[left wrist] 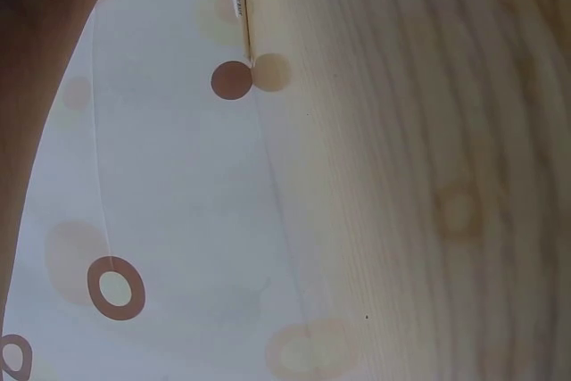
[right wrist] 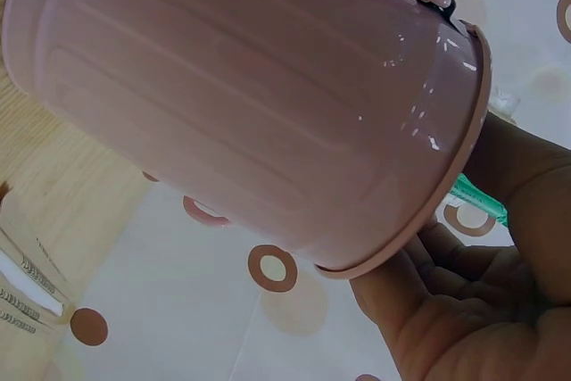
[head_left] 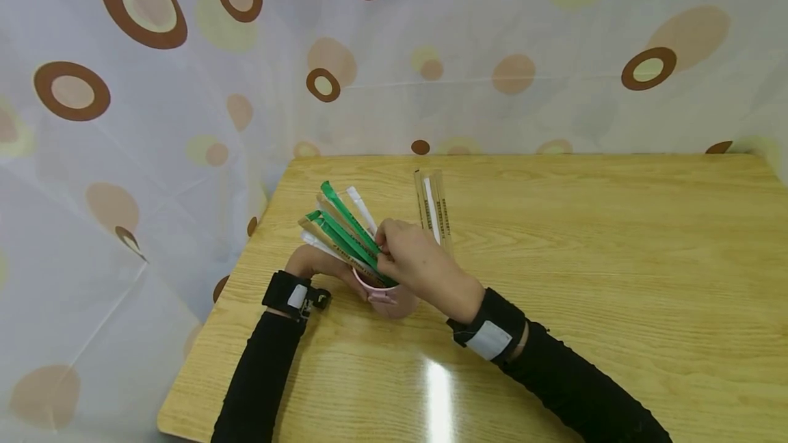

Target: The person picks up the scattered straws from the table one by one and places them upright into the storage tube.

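Observation:
A pink bucket-shaped cup (head_left: 400, 303) stands on the table, filling much of the right wrist view. My left hand (head_left: 320, 262) holds it from the left, its thumb along the front near the rim. Paper-wrapped straws lean out of the cup to the left: green straws (head_left: 347, 216), brown straws and a white straw (head_left: 362, 207). My right hand (head_left: 418, 262) is over the rim, its curled fingertips pinching at the wrapped straws; the exact straw is hidden by the fingers. In the right wrist view, a green wrapper (right wrist: 477, 198) shows beside the hand.
Behind the right hand, two brown wrapped straws (head_left: 442, 207) and a white wrapped straw (head_left: 432, 210) lie side by side on the wooden table (head_left: 603, 279). A patterned curtain (head_left: 443, 115) hangs along the table's back and left edges.

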### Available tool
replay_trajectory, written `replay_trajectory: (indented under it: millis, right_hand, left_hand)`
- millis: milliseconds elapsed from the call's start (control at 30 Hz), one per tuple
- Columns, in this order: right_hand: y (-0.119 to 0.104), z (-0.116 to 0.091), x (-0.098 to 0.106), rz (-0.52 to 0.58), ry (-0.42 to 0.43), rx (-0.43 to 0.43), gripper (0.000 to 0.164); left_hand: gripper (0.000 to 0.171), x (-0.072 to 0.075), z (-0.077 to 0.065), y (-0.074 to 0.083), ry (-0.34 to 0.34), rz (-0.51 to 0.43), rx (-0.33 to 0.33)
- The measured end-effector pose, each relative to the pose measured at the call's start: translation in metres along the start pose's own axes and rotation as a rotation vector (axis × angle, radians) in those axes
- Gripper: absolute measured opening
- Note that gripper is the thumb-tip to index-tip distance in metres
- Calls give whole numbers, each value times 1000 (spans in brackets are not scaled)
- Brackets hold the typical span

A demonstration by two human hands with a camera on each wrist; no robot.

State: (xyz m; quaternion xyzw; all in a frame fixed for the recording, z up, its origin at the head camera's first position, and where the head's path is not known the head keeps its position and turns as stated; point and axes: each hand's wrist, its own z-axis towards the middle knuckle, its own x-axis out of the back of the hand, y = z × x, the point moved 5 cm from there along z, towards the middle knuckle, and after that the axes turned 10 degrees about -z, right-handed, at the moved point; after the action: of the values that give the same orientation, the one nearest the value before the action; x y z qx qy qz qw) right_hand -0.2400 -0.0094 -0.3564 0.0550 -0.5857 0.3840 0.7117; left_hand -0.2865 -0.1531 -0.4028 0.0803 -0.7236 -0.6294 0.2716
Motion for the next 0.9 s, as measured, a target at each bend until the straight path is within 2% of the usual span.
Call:
replay_trajectory:
  millis: [200, 400, 500, 633, 733, 900]
  right_hand:
    - [2, -2, 4, -30, 52, -29, 13]
    - [11, 0, 14, -13, 144, -40, 10]
    - [20, 2, 19, -3, 175, -53, 8]
    - [43, 7, 21, -40, 205, -105, 6]
    - [70, 12, 14, -52, 166, -209, 9]
    - [120, 12, -10, -35, 11, -400, 19]
  left_hand:
    - [76, 0, 0, -1, -9, -12, -4]
    - [85, -4, 3, 2, -72, -15, -73]
    - [89, -4, 4, 4, -84, -37, -78]
    - [93, -2, 4, 8, -58, -38, -61]
    - [94, -1, 3, 8, -40, -9, -40]
    - [90, -5, 3, 3, -76, -11, -33]
